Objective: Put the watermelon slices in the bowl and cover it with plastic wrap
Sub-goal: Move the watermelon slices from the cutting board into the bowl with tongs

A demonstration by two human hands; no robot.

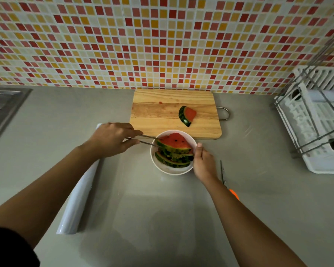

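Home kitchen: mosaic-tiled backsplash (162, 41), grey countertop (143, 209), steel sink (2, 110) at left, wooden cutting board (162, 112), white dish rack (316, 122) at right.

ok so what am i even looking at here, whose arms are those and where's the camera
There is no machine: these are a person's two bare arms, seen from one wide camera worn on their head, looking down at a grey counter. The left hand holds metal tongs whose tips reach the top watermelon slice in a white bowl; the right hand steadies the bowl's rim. A lone slice lies on the wooden board. A roll of plastic wrap lies left, scissors right, a dish rack far right.
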